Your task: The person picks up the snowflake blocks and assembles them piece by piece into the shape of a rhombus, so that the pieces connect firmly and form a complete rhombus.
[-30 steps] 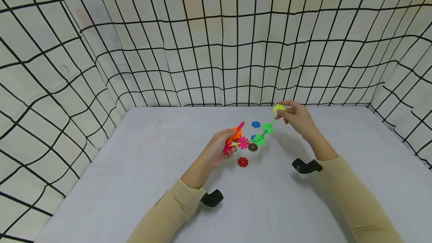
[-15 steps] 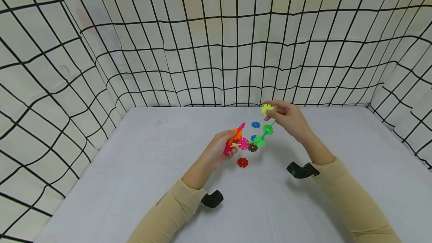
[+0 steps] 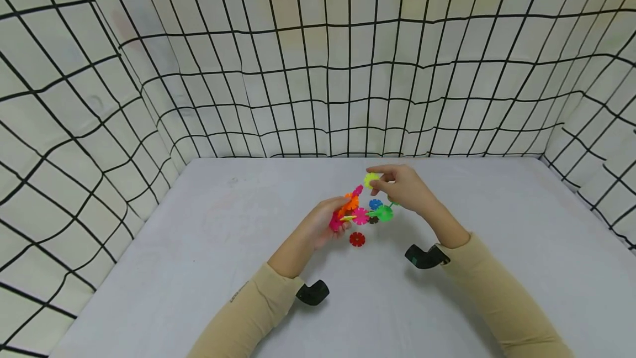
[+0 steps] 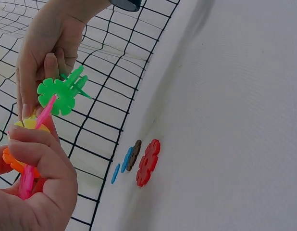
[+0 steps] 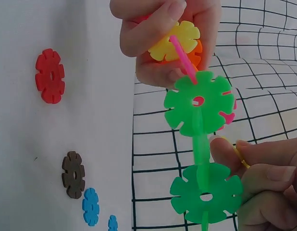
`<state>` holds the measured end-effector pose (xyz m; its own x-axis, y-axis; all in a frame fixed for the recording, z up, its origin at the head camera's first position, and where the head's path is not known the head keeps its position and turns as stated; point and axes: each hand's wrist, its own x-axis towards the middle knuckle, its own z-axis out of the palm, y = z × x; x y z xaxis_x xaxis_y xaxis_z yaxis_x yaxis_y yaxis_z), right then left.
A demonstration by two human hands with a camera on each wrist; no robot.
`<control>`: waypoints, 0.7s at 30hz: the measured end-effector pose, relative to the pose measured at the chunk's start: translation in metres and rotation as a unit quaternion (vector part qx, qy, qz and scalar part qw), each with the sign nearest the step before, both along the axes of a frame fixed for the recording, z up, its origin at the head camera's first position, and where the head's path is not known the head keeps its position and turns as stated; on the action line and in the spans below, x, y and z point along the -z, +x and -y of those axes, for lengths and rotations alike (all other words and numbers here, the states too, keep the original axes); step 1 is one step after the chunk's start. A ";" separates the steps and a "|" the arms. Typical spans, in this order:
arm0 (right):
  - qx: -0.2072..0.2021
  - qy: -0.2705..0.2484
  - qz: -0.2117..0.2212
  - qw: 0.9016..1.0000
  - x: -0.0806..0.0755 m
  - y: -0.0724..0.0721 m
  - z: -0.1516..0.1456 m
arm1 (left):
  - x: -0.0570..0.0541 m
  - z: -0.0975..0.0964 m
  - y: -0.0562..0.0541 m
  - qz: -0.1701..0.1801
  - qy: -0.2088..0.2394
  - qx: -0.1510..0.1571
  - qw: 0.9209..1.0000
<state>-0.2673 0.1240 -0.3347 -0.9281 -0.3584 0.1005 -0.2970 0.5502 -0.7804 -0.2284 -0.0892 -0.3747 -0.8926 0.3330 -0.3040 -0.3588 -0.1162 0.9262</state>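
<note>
My left hand [image 3: 320, 222] grips a chain of flower-shaped interlocking discs. Orange [image 3: 351, 201] and pink discs [image 3: 360, 216] show at the fingers, and a yellow disc [image 5: 175, 41] sits under the thumb in the right wrist view. From there the chain runs right through linked green discs [image 5: 199, 103]. My right hand [image 3: 404, 187] pinches a loose yellow disc [image 3: 371, 180] between thumb and forefinger, above and apart from the chain. In the right wrist view only the edge of that disc shows. Part of the green end is hidden behind the right hand in the head view.
On the white table [image 3: 238, 269] lie a red disc [image 3: 357, 239], a brown disc [image 5: 73, 174] and two blue discs [image 5: 91, 207]. A black grid net [image 3: 318, 70] stands behind the table and at both sides. Black wrist mounts [image 3: 313, 293] hang near both cuffs.
My right hand has moved left and slightly down with the yellow disc, toward the left hand. The left hand and its chain have barely moved; the far blue disc is now covered.
</note>
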 end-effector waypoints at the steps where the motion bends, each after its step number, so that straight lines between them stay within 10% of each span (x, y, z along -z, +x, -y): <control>1: 0.000 -0.002 0.006 1.000 0.001 -0.001 0.001 | 0.001 0.000 -0.001 0.008 0.005 0.000 1.000; 21: 0.008 -0.019 0.051 0.999 0.012 -0.009 0.009 | 0.017 0.001 -0.011 0.098 0.076 -0.002 0.992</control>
<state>-0.2766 0.1153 -0.3464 -0.9395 -0.3420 0.0191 -0.2075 0.5240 -0.8261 -0.2396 -0.0904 -0.3917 -0.8228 0.3847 -0.4183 -0.5294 -0.2514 0.8102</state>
